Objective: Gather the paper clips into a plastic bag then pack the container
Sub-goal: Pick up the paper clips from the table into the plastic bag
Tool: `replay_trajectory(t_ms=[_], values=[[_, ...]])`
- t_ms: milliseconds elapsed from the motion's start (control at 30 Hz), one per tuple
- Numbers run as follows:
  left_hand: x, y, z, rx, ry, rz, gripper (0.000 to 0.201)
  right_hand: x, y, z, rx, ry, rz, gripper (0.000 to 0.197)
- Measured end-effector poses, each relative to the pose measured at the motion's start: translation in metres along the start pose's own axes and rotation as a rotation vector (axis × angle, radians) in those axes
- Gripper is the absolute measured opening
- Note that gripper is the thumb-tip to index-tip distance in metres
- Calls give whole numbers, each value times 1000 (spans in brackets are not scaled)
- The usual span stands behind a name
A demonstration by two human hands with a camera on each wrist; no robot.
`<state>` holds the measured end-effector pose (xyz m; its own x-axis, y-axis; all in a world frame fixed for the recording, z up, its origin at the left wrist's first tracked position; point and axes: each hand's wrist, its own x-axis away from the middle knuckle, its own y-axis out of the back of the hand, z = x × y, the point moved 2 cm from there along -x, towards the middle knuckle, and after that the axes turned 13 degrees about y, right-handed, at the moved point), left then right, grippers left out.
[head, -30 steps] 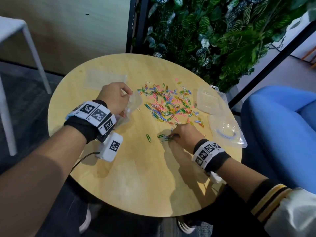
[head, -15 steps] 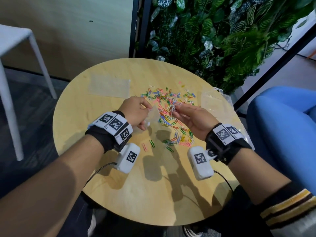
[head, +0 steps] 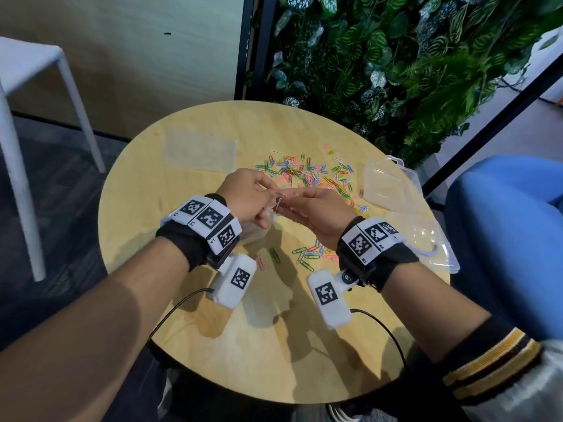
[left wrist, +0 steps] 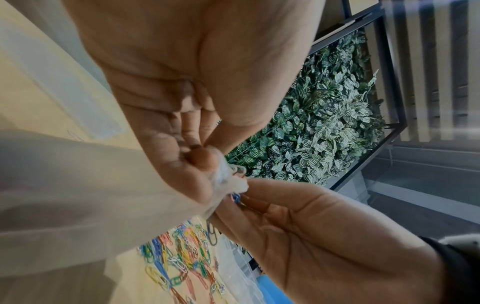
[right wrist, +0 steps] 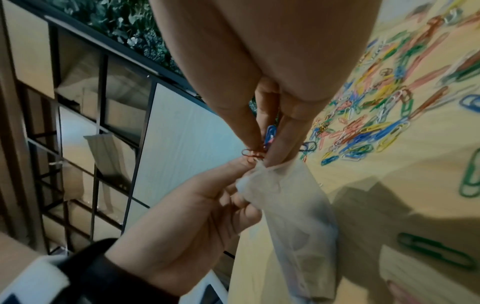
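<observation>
Above the round wooden table my left hand pinches the mouth of a small clear plastic bag, which hangs below it. My right hand pinches a few paper clips, blue and red, right at the bag's mouth, fingertips meeting those of the left hand. The main pile of coloured paper clips lies on the table behind the hands. A smaller cluster of clips lies under my right wrist. The clear plastic container sits at the table's right side.
A flat spare plastic bag lies at the table's far left. A second clear plastic piece rests at the right edge. A plant wall stands behind, a blue seat to the right, a white stool to the left.
My right hand picked clips off the table near the front and rose leftward to the bag. My left hand brought the bag toward the centre, and the two hands now meet.
</observation>
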<state>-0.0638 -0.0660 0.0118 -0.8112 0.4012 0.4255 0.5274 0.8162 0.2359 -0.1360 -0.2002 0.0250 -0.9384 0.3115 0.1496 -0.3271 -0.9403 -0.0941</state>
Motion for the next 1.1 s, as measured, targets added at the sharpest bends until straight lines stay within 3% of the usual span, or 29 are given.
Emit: replay_trajectory(t_ms=[133,267,367,433,533,733,867,1000,1100], values=[[4,3,0,-8,-13,-29,15,-1,-3,-2,253,-14,50,24],[4,6,1,-21,-38,-29,16,-7,-8,-1,674,54,131,26],[3,4,-1,-52,-63,-26,17,-9,-15,6,935,89,236,17],[2,4,-2,-71,-74,-14,18,-12,-16,8,915,41,232,15],[0,3,-2,-93,-80,17,22,-19,-11,8,733,-54,154,40],[1,-2,3,-111,-24,79,38,-20,-14,8,488,-137,127,35],[-5,3,5,-56,70,46,31,-12,-22,12,235,-280,180,30],[-7,9,1,36,96,-4,19,-10,-25,25,116,-199,100,22],[-5,13,0,65,77,-28,16,-15,-30,32,271,-50,96,34]])
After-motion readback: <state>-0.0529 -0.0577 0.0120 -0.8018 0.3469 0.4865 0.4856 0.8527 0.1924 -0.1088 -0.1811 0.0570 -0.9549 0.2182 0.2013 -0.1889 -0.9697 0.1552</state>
